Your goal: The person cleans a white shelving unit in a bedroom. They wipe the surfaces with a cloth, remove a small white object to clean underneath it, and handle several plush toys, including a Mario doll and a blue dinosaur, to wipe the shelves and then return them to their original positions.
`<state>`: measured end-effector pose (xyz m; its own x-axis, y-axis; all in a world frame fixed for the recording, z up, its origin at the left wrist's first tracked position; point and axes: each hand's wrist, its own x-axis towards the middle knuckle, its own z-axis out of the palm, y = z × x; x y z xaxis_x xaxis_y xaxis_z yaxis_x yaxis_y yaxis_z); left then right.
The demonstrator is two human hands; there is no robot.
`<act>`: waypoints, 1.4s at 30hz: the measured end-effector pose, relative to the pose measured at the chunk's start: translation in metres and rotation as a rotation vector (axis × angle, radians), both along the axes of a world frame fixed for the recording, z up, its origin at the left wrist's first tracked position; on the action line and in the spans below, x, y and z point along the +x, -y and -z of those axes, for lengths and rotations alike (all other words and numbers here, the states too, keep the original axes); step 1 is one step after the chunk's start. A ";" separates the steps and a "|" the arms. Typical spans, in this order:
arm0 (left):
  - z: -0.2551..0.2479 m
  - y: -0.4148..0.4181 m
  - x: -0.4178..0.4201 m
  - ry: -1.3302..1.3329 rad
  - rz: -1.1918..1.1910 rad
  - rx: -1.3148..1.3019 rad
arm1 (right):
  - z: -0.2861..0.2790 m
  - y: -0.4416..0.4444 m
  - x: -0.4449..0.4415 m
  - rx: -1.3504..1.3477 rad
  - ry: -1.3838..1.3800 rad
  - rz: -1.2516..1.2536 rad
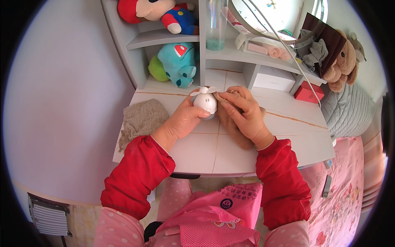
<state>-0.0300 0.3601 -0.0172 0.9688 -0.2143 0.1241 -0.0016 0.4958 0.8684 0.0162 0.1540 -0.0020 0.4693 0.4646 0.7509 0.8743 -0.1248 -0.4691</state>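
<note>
My left hand (187,115) grips a small white device (206,103) with fan-like blades on its top, the thumb lying across its lower front. Beside it, my right hand (245,112) pinches a brown cloth (233,128) close to the blades. The rest of that cloth hangs below my right fingers, onto or just above the desk. A folded beige-grey towel (143,115) lies on the white desk top (197,154), to the left of my left forearm.
A shelf unit (202,61) at the back holds plush toys (177,60) and a clear cylinder (216,27). A round mirror (262,34), a white box (273,78) and a red box (308,92) are at the right. A white cable (287,48) slants down there.
</note>
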 end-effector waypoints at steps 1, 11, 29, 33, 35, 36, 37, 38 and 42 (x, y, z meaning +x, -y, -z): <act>-0.001 0.001 -0.001 -0.006 -0.004 0.013 | 0.000 -0.001 -0.001 -0.019 0.074 0.032; -0.016 -0.005 -0.009 0.038 0.005 -0.211 | -0.001 -0.003 -0.006 -0.290 0.251 0.156; -0.001 0.013 -0.004 0.141 0.125 0.014 | 0.005 -0.004 0.001 0.089 -0.168 0.107; -0.003 0.008 -0.003 0.108 0.003 0.162 | 0.000 -0.006 -0.004 0.062 -0.075 0.062; -0.001 0.005 -0.002 0.094 -0.073 0.219 | -0.002 -0.007 -0.010 0.032 -0.042 0.026; 0.001 0.004 0.000 0.087 -0.103 0.250 | -0.003 -0.006 -0.010 0.002 -0.016 -0.010; 0.002 0.003 0.002 0.079 -0.133 0.280 | -0.003 -0.005 -0.010 -0.029 0.011 -0.046; 0.004 0.002 0.004 0.071 -0.163 0.311 | -0.004 -0.004 -0.010 -0.059 0.037 -0.082; 0.002 0.006 0.001 0.120 -0.191 0.262 | -0.001 -0.005 -0.007 -0.042 0.046 -0.086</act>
<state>-0.0290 0.3545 -0.0193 0.9764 -0.0702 0.2043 -0.1826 0.2369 0.9542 0.0089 0.1586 -0.0014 0.3918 0.5330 0.7499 0.9030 -0.0667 -0.4244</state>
